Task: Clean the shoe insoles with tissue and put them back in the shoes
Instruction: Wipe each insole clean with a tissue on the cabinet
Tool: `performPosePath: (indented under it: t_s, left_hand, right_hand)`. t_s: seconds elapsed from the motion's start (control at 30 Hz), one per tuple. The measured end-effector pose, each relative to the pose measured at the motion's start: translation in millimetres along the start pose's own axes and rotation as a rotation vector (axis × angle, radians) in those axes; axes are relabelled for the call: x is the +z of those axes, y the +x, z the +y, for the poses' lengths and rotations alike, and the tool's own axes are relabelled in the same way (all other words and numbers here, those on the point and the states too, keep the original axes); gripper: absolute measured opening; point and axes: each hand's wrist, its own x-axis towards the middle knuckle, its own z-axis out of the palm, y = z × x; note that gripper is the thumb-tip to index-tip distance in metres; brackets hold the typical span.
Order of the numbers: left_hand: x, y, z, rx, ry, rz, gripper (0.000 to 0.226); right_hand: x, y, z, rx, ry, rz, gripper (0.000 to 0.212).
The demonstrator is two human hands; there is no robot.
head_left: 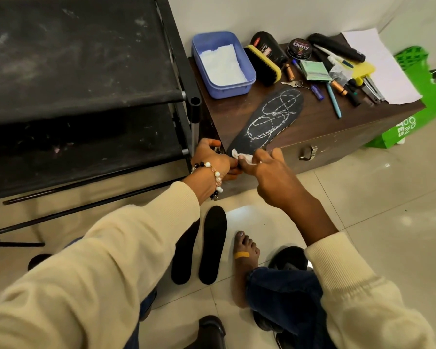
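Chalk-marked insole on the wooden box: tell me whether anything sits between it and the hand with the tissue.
Nothing visible does. The right hand already presses the tissue onto the near end of the chalk-marked insole, and the left hand grips that end. The pens and keys lie farther back on the wooden box.

Right hand (267, 170) with tissue (241, 156) on chalk-marked insole (267, 119), left hand (212, 159) gripping its heel.

Both arms reach forward in cream knit sleeves. The left hand (213, 161), with a beaded bracelet at its wrist, has its fingers curled in a grip near the right hand's thumb. The right hand (269, 175) has its sleeve pushed up the forearm and pinches a white tissue (242, 156).
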Motion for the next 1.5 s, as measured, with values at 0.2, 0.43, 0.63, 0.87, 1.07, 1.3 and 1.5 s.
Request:
performPosePath:
  t_s: [0.2,0.43,0.63,0.87,1.07,1.3,1.5]
  left_hand:
    - [0.1,-1.4,3.3,-0.045,-0.073,-0.024,0.057]
    - [-1.9,0.1,7.4,-0.095,-0.077,-0.04,0.031]
    - [2.6,-2.3,5.4,-0.024,-0.003,-0.005,0.057]
    - [2.5,-2.7,4.3,0.009,0.036,-0.006,0.056]
    - [4.1,-6.3,7.0,0.034,0.062,0.023,0.058]
    - [3.0,-6.3,5.3,0.102,0.163,0.02,0.046]
    - [1.3,-2.5,8.6,0.044,0.166,-0.03,0.044]
  right_hand:
    - [-4.4,1.0,20.0,0.158,-0.016,0.016,0.06]
    - [-7.8,3.4,18.6,0.152,-0.032,-0.003,0.062]
    - [-4.3,-3.4,-8.3,0.124,0.031,-0.039,0.047]
    - [-7.1,-0.8,2.8,0.229,-0.014,-0.031,0.058]
    - [-4.7,6.4,6.7,0.204,-0.001,-0.024,0.063]
    - [-0.2,9.9,-7.4,0.16,0.028,0.005,0.057]
    - [-5.6,15.9,17.2,0.312,-0.023,0.043,0.057]
